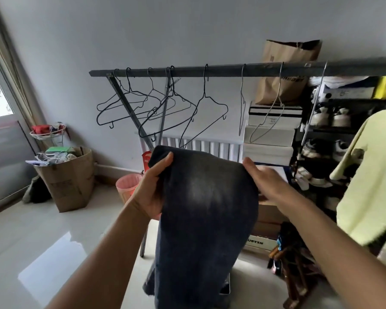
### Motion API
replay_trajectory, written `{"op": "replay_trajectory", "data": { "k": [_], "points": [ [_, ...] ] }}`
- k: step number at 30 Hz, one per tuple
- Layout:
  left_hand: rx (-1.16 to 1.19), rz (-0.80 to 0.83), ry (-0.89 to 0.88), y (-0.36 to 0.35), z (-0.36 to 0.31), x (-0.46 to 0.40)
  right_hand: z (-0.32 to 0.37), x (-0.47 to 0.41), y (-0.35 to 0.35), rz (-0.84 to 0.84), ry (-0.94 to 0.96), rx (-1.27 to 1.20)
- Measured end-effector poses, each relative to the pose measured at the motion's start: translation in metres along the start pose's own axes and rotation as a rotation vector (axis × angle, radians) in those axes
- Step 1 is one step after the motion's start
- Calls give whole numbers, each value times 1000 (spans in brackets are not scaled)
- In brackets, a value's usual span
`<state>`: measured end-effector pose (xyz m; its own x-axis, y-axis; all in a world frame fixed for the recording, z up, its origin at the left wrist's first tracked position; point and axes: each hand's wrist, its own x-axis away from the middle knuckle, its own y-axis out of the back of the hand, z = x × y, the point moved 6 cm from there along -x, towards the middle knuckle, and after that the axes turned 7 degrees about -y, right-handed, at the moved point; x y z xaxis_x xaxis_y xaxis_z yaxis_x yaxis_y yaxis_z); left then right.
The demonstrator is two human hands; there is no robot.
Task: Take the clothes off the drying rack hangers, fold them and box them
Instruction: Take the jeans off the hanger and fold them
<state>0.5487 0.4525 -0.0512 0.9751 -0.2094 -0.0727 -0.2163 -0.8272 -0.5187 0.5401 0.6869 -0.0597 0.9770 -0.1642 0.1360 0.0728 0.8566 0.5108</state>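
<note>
Dark jeans (201,219) held up in front of the drying rack bar (232,71).

Left hand (151,190) grip: thumb and fingers pinch the left fold edge. Right hand (262,180) grip: fingers curled on the right edge. Jeans hang folded over, below the empty wire hangers (143,105). Yellow-green shirt (370,175) hangs at right.

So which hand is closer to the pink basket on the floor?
The left hand. It holds the dark jeans just right of the pink basket; the right hand grips the jeans' far side, farther away.
</note>
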Motion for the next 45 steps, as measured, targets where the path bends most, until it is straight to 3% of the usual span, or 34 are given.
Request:
{"op": "replay_trajectory", "data": {
  "k": [2, 4, 8, 13, 18, 21, 23, 27, 31, 33, 36, 40, 42, 44, 45],
  "points": [
    [19, -23, -21, 3, -2, 4, -23, 10, -22, 194, -196, -326],
    [52, -47, -32, 7, -4, 8, -30, 17, -35, 301, -253, -563],
    [69, -123, -73, 19, -10, 14, -23, 27, -38, 364, -204, -461],
    [104, -206, -113, 25, -6, 23, -6, 37, -33, 333, -138, -258],
    [119, -137, -103, 19, 9, 35, 4, 40, -35, 316, -29, -740],
    [-11, -95, -166, 18, 0, 37, 2, 30, -22, 101, 12, -779],
    [-177, -153, -206, 24, -7, 35, 2, 25, -13, 43, 5, -731],
    [-453, -395, -256, 35, -10, 29, -1, 19, -8, 83, -38, -487],
    [-507, -497, -348, 38, -12, 24, -4, 22, -6, -178, 31, -478],
    [-540, -439, -375, 39, -18, 21, -3, 26, -6, -163, 69, -522],
    [-683, -262, -364, 37, -31, 18, 7, 32, -3, 20, 165, -389],
    [-1323, -172, -432, 22, -54, 20, 19, 33, 8, -100, 308, -96],
    [-1509, -156, -541, 13, -67, 24, 22, 32, 12, -170, 348, -29],
    [-1493, -134, -592, 19, -71, 23, 24, 33, 18, -203, 375, -67],
    [-1369, -127, -566, 26, -68, 21, 25, 33, 21, -214, 389, -103]
  ]
}}
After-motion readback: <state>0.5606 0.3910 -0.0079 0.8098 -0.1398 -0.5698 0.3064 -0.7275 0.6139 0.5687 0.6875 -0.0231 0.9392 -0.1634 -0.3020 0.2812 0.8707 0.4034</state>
